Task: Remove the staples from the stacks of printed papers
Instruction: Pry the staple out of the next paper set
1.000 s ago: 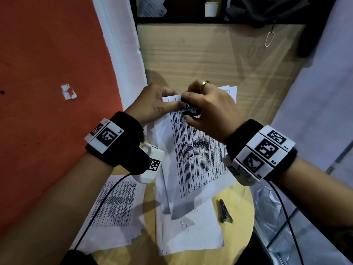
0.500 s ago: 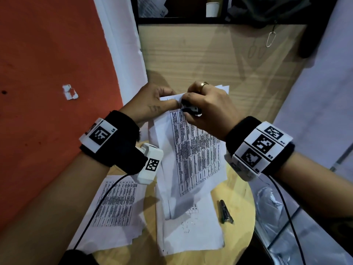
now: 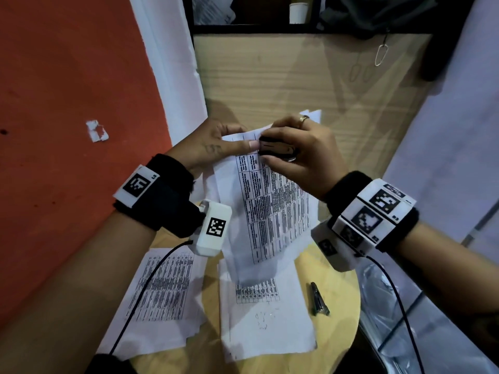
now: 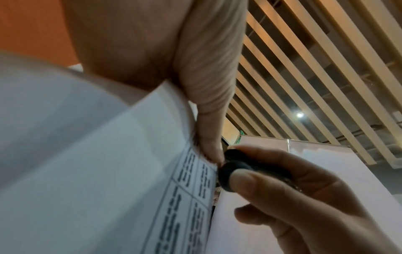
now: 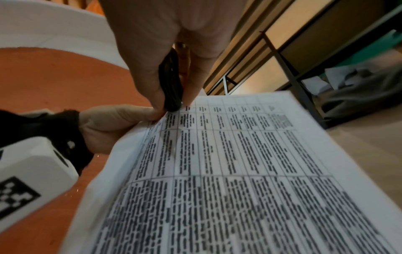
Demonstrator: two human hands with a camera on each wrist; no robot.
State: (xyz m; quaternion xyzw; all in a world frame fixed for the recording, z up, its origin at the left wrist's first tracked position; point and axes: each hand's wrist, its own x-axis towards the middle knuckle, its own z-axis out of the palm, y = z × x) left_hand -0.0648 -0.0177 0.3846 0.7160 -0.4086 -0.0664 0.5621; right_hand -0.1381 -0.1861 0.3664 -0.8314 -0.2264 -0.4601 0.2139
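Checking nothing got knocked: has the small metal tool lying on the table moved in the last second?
No. The metal tool lies where it was, just right of the printed sheet, near the table edge.

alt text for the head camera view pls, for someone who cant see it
A person's right hand grips a black staple remover against the top corner of a stack of printed papers, which the left hand pinches beside it. Below, more printed sheets and a small metal tool lie on a round wooden table.

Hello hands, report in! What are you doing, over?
Left hand pinching held paper stack at top corner. Right hand gripping black staple remover at that corner. Staple itself hidden. Nothing blocking.
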